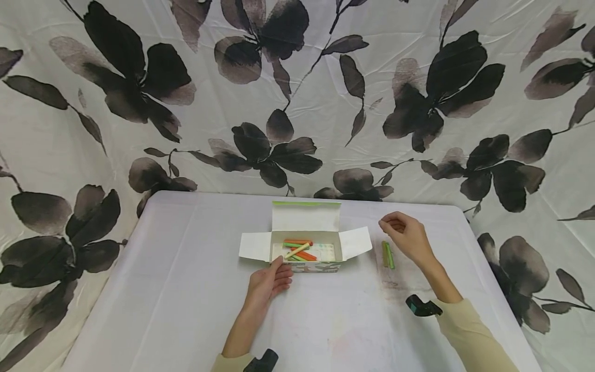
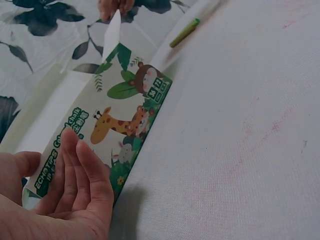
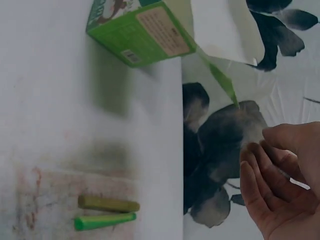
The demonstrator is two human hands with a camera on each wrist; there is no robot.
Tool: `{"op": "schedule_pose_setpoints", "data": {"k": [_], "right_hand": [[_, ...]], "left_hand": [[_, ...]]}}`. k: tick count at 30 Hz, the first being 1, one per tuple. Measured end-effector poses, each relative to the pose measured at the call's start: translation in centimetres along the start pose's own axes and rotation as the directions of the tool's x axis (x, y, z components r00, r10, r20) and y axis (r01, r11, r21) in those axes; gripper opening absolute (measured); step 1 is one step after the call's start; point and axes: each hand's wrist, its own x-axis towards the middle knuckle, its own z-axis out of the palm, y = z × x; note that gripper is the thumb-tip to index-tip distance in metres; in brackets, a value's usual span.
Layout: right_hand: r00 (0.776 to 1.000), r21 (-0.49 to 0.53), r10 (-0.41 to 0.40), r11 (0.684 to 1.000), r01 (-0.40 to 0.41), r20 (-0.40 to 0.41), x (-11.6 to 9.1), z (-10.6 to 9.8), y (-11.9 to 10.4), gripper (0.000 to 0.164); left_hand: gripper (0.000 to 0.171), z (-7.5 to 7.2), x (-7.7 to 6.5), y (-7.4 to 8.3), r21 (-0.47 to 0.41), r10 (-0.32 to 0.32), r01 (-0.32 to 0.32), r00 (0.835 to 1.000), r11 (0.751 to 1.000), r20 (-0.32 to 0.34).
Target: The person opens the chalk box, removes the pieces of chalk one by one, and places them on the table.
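At a table spread with white cloth [image 1: 186, 289], a person in pale yellow sleeves [image 1: 471, 333] works over a carton of coloured chalk. Closest to where I stand, a black device [image 1: 262, 360] sits at the left wrist and a second black device [image 1: 423, 306] at the right.

A little farther in, the left hand [image 1: 267, 284] holds the near left corner of the box [image 2: 117, 120], its thumb at the rim and its fingers, nearly straight, along the outside of the front panel. A printed giraffe [image 2: 115, 125] and the words "Colored chalk" show on that panel. To the right, on a reddish-brown smudged patch [image 3: 60, 192] of the cloth, an olive chalk stick [image 3: 107, 203] and a green chalk stick [image 3: 102, 221] lie lengthwise, just beside each other, outside the box.

Inside the box, toward its left end, orange, green and yellow chalk sticks [image 1: 304, 255] rest in a loose heap, a yellow one slanting across the top. The side flaps spread outward, and the back flap [image 1: 306, 217], edged in green, stands raised.

The right hand [image 1: 406, 235] hangs above the table beyond the two loose sticks, fingers softly bent, thumb close to the forefinger, with nothing visible in its narrow grasp. Behind the far table edge rises a pale hanging cloth [image 1: 195, 124] printed with dark flowers.
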Motion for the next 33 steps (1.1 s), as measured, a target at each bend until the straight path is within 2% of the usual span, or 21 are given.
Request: {"op": "schedule_pose_setpoints", "data": {"k": [10,17,20,26,33], "right_hand": [[0.993,0.066,-0.086,0.995,0.081,0.076,1.6,2.4,-3.2,0.016],[0.976,0.100,-0.154,0.985,0.140,0.153,2.3,4.9,-4.8,0.017],[0.961,0.128,-0.188,0.978,0.164,0.202,2.4,6.0,-5.2,0.017],[0.916,0.145,-0.289,0.955,0.257,0.279,2.4,7.9,-5.5,0.018],[0.872,0.153,-0.335,0.942,0.299,0.358,2.4,10.2,-6.2,0.018]], "left_hand": [[0.054,0.0,0.0,0.1,0.002,-0.008,0.008,1.000,1.000,-0.008],[0.055,-0.1,0.4,-0.3,0.008,-0.011,0.011,1.000,1.000,-0.009],[0.055,-0.1,0.5,-0.3,0.008,-0.008,0.008,1.000,1.000,-0.003],[0.056,-0.1,0.4,-0.2,0.001,-0.013,0.013,1.000,1.000,0.003],[0.056,-0.1,0.3,-0.1,-0.021,-0.018,0.019,1.000,1.000,0.010]]}}
